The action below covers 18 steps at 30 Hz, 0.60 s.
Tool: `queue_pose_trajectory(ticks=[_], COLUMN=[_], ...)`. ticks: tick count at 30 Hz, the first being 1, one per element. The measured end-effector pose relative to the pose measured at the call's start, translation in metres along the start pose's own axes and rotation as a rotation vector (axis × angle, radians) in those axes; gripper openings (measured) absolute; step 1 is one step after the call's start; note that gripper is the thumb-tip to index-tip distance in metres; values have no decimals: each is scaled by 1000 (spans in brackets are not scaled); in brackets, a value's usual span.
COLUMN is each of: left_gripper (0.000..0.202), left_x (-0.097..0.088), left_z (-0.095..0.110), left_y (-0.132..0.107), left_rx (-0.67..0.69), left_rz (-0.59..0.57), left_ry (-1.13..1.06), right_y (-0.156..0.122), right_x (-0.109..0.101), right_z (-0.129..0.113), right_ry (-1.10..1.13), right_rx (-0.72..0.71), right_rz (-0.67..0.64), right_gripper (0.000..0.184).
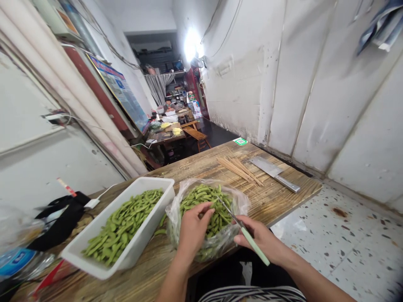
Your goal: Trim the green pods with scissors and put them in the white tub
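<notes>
My left hand reaches into a clear plastic bag full of green edamame pods and pinches a pod at its fingertips. My right hand holds scissors with pale green handles; the thin blades point up and left over the bag, close to the left fingertips. To the left of the bag stands a white rectangular tray filled with more green pods. Everything rests on a worn wooden table.
A bundle of bamboo skewers and a cleaver lie at the table's far right. A black bag, a charger cable and a plastic-wrapped bottle sit at the left. Terrazzo floor lies right of the table; a narrow room with more tables extends behind.
</notes>
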<state>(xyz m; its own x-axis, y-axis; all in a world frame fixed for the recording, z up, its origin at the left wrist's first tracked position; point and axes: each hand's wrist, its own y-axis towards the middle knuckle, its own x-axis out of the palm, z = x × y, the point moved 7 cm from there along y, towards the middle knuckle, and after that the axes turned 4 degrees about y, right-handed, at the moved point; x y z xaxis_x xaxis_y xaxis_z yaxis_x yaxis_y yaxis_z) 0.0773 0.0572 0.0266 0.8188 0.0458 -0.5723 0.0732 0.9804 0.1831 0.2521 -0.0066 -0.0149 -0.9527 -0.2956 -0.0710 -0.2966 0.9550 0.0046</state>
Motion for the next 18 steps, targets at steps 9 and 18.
queue_pose_trajectory(ticks=[9,18], left_gripper=[22,28], left_x=[2,4], left_z=[2,-4], left_y=[-7,-11], left_rx=[-129,-175], left_rz=[-44,-87], left_ry=[-248,-270], right_y=[5,5], right_x=[3,2], right_z=[-8,-12], right_ry=[-310,-524], right_rx=[-10,-16], right_rz=[-2,37], right_gripper=[39,61])
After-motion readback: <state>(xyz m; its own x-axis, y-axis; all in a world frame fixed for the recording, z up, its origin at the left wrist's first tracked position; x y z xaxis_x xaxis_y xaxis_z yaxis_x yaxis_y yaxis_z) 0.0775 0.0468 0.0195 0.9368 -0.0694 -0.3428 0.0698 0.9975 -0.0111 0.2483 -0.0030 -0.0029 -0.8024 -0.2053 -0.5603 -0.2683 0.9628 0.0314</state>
